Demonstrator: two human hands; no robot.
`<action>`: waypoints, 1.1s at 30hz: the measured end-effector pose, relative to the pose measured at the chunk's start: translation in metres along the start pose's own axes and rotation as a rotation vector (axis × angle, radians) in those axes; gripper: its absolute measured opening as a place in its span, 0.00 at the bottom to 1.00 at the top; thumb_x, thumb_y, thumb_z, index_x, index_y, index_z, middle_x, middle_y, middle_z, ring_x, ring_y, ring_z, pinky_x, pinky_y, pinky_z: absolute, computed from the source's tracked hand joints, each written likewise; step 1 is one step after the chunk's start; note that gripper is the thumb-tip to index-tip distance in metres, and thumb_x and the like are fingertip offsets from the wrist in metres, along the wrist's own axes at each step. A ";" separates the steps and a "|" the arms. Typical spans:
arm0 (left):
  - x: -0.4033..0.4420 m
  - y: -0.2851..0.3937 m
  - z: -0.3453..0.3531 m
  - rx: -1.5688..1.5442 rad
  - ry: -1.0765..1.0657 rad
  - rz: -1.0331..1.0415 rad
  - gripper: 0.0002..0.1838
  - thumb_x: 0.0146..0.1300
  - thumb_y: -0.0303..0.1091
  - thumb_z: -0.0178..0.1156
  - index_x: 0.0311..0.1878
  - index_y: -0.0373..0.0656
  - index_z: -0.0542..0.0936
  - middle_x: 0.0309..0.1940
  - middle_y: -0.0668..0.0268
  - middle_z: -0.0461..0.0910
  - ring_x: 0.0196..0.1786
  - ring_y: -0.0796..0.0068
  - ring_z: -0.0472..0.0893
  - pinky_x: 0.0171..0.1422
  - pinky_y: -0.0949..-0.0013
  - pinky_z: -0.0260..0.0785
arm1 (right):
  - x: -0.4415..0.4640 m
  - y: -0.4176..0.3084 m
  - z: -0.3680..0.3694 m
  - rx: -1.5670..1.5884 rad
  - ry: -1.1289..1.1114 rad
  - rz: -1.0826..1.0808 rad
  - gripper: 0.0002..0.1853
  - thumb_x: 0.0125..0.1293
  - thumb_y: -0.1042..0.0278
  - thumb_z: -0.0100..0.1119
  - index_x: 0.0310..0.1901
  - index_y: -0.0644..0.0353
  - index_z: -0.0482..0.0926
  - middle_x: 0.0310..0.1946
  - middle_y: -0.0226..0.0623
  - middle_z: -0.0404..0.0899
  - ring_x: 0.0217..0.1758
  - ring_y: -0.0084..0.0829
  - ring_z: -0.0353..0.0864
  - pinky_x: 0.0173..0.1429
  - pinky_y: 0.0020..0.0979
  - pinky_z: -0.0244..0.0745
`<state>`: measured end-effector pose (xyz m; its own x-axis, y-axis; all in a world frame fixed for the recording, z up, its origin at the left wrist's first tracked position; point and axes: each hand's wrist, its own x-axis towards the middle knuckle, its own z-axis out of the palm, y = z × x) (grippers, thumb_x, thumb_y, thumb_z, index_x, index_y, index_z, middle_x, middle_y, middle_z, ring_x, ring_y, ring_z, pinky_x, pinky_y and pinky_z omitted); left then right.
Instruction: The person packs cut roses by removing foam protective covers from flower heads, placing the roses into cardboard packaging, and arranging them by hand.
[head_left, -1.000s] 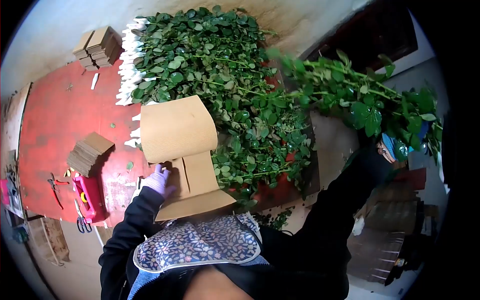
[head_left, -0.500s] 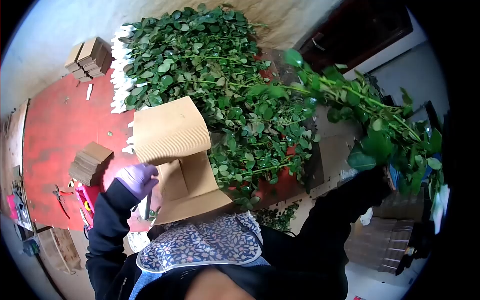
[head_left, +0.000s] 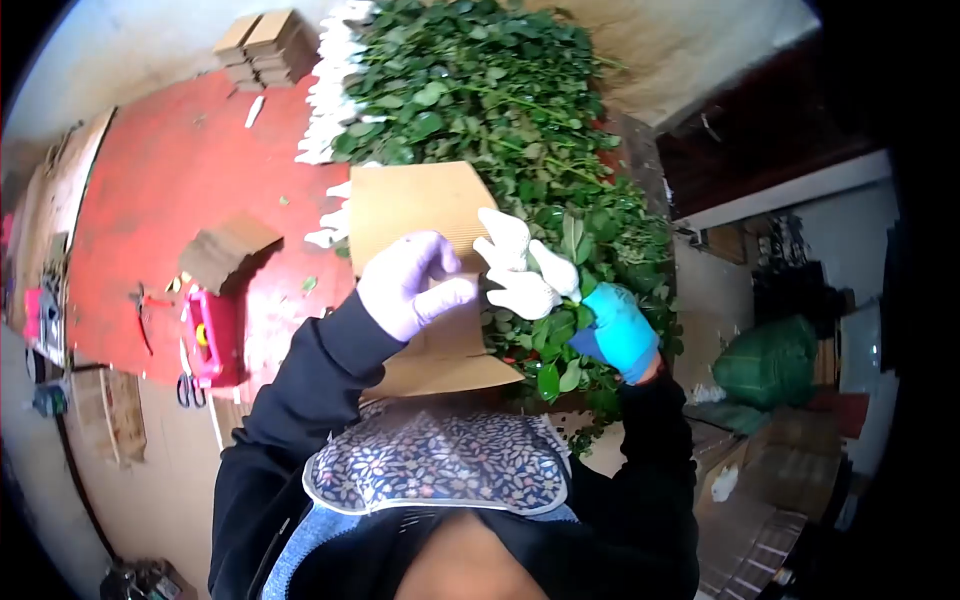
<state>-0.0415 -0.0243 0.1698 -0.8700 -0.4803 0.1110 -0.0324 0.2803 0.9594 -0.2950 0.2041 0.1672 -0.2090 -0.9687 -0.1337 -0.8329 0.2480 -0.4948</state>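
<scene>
My right hand [head_left: 622, 328], in a blue glove, is closed round the stems of a few roses [head_left: 532, 292] whose heads are wrapped in white sleeves. Their heads point left, over the right side of a bent corrugated cardboard sheet [head_left: 415, 205]. In a lavender glove, my left hand [head_left: 412, 288] hovers above that cardboard, thumb and fingers curved apart with nothing between them. A gap separates it from the white heads. Behind lies a broad heap of leafy rose stems [head_left: 480, 110], with white-sleeved heads [head_left: 335, 85] along its left edge.
On the red table [head_left: 150, 220] are a small cardboard stack [head_left: 228, 252], a pink tape dispenser [head_left: 212, 340], red-handled pruners [head_left: 145, 310] and scissors [head_left: 188, 388]. More folded cardboard [head_left: 265, 45] is stacked at the back left. A green sack [head_left: 768, 362] stands at the right.
My right hand has swung in from the far right, bringing the roses beside the cardboard. My left hand has moved right, over the cardboard. The whole view has shifted.
</scene>
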 end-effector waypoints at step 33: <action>-0.038 -0.020 -0.020 -0.264 -0.111 -0.184 0.24 0.71 0.54 0.56 0.42 0.37 0.81 0.29 0.66 0.81 0.33 0.78 0.79 0.41 0.73 0.71 | 0.024 -0.035 0.041 0.001 -0.119 -0.149 0.22 0.45 0.61 0.72 0.42 0.60 0.79 0.35 0.46 0.77 0.40 0.51 0.77 0.45 0.48 0.72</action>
<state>0.0020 -0.0283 0.1520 -0.9101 -0.4057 -0.0848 -0.0774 -0.0346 0.9964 -0.2497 0.1728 0.1461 -0.0211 -0.9870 -0.1591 -0.8498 0.1016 -0.5172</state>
